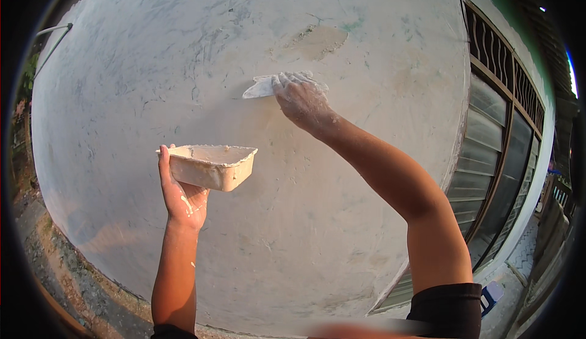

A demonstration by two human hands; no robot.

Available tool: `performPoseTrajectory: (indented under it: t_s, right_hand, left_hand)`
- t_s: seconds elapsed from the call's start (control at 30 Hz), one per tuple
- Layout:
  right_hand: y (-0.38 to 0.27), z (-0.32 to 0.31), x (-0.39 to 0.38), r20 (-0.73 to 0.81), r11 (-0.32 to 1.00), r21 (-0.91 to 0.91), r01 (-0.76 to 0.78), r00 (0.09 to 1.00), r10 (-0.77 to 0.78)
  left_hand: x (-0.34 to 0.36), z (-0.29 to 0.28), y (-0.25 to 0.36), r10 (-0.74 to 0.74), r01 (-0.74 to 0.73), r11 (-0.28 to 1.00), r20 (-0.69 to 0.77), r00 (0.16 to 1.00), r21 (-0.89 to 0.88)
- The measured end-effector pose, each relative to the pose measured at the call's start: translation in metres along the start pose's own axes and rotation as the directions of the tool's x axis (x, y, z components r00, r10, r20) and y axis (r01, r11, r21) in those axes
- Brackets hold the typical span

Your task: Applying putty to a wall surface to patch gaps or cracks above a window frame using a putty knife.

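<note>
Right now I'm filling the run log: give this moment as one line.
left hand: holds putty tray | right hand: presses scraper on wall | bare patch: above scraper

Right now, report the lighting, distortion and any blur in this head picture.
Head view: warm low sunlight washes the wall; fisheye bends the window frame and wall edges, with a black rim at the corners; a blurred smear crosses the bottom edge; right hand, scraper, left hand and tray are sharp.

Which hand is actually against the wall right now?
The right hand, raised and pressing a white scraper flat on the wall. The left hand stays off it, holding the rectangular tub.
</note>
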State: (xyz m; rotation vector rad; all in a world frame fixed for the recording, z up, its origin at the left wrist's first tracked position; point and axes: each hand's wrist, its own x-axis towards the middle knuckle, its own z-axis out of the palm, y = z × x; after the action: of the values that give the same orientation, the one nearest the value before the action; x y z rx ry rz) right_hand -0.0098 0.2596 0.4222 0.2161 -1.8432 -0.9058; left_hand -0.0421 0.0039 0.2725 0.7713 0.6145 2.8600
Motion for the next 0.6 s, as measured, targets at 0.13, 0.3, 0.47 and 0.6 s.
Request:
performPoseTrajectory:
  t_s: [0.13,0.3,0.47,0.6]
  right_hand:
    - [0.075,-0.027,0.039,-0.246,0.921,-0.227,-0.317,0.934,0.26]
    - [0.077,-0.022,0.045,0.026,0.839,-0.116,-0.532,0.843,0.538]
    - [-0.024,0.001,0.049,0.192,0.999,0.02,-0.028,0.981,0.023]
    - [-0.032,-0.038,0.068,0.27,0.995,0.082,-0.063,0.962,0.038]
  left_hand:
    - [-0.001,0.0,0.005,0.037,-0.038,0.999,0.043,0.998,0.018]
    - [0.0,-0.002,0.0,0.04,-0.041,0.999,0.029,0.999,0.027]
    - [0.003,-0.008,-0.004,0.029,-0.029,0.999,-0.009,1.0,0.024]
    - [-0.004,-0.007,0.006,0.071,-0.069,0.997,-0.05,0.996,0.038]
